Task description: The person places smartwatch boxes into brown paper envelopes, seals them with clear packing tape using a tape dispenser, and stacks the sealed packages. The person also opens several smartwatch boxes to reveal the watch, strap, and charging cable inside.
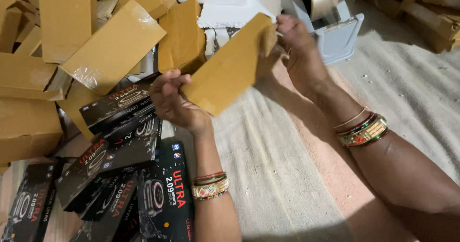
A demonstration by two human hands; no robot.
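Item: flat brown cardboard box (229,67), held mid-air over the floor mat (287,175), tilted so its far end meets the tape. My left hand (175,100) has its grip closed on the near lower end; my right hand (297,45) pinches the far end beside the tape dispenser (330,26). Left: black boxed watches (139,175), sealed cardboard boxes (96,45).

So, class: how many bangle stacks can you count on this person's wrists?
2: one bangle stack on the left wrist, bottom centre, and one bangle stack on the right wrist, at the right. Both hands hold a brown cardboard box.
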